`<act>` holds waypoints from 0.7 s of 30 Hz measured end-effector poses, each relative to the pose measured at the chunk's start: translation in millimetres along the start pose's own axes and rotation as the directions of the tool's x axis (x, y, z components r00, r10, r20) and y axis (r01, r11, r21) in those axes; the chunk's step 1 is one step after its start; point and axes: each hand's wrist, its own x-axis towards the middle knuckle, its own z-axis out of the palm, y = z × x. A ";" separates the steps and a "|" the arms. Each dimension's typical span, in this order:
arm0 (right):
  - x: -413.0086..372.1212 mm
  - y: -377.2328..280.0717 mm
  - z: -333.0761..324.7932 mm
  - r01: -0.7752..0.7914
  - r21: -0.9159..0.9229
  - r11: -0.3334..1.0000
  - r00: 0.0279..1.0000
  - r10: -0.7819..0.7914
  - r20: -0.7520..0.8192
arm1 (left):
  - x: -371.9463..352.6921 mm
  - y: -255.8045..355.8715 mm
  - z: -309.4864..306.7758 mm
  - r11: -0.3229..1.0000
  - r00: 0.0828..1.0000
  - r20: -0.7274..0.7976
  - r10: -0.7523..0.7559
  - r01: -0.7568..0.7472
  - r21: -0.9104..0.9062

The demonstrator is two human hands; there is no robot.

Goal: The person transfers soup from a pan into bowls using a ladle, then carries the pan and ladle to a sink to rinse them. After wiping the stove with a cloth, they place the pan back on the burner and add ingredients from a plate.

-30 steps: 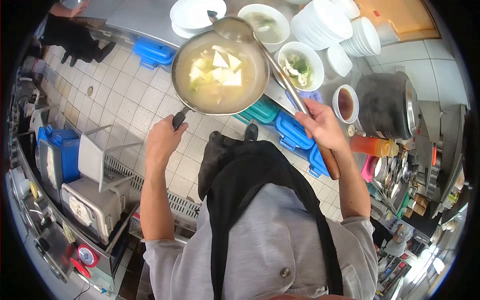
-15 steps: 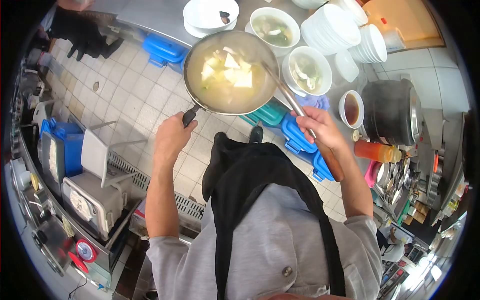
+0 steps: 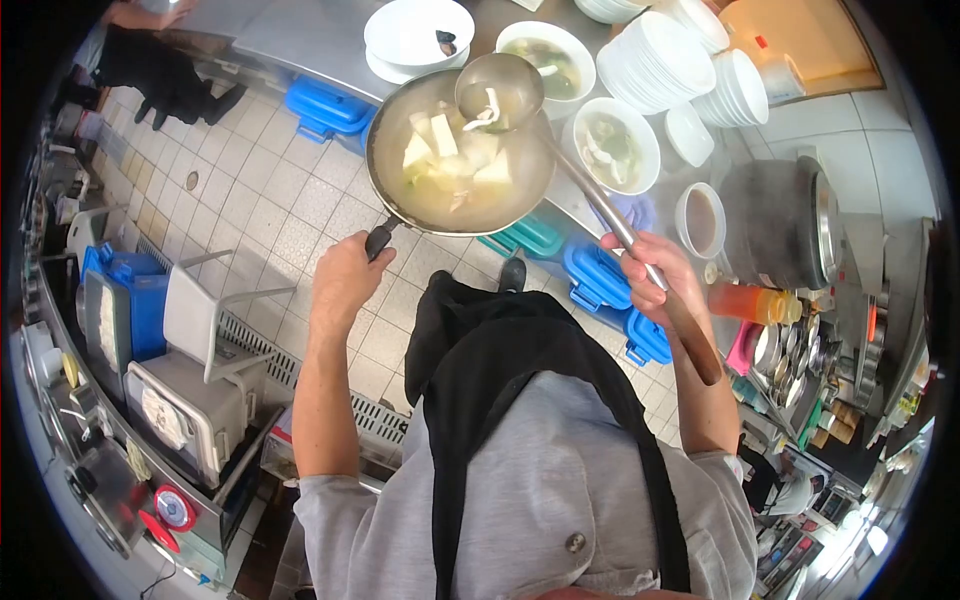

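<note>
My left hand [image 3: 348, 278] is closed round the black handle of a wok [image 3: 398, 208]. Broth with pale tofu chunks [image 3: 445, 150] fills the wok. In my right hand [image 3: 655, 275] is the long metal shaft of a ladle [image 3: 500, 95], whose wooden end lies along my forearm. The ladle's bowl is over the far right part of the wok, with a whitish piece in it. Beyond the wok stands a white bowl [image 3: 418, 30] with a dark morsel inside. Two soup bowls, one farther back [image 3: 548, 58] and one nearer [image 3: 612, 148], stand to the wok's right.
Stacked white bowls [image 3: 660, 65], a bowl of brown liquid [image 3: 702, 220], a large dark pot [image 3: 780, 220] and orange bottles [image 3: 745, 302] are at right. Blue lidded bins [image 3: 328, 103] sit below the counter edge. Another person [image 3: 165, 70] is at the upper left.
The ladle's bowl has risen from the broth and now shows above it, holding a whitish piece. My right hand has moved slightly down and right. The tofu has shifted.
</note>
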 end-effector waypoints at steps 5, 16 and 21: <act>-7.5 -6.2 -5.0 0.015 0.184 0.983 0.999 -0.023 0.042 | -0.7 2.7 -0.4 1.000 1.000 0.005 -0.024 0.024 -0.010; 41.4 -35.9 -4.5 0.216 -0.001 0.976 0.966 -0.214 -0.147 | 0.6 1.6 3.1 0.999 0.999 0.026 -0.034 0.034 0.006; 64.5 -33.1 -11.8 0.152 -0.586 0.796 0.911 -0.342 -0.229 | -1.2 0.0 4.4 1.000 1.000 0.000 -0.026 0.026 0.001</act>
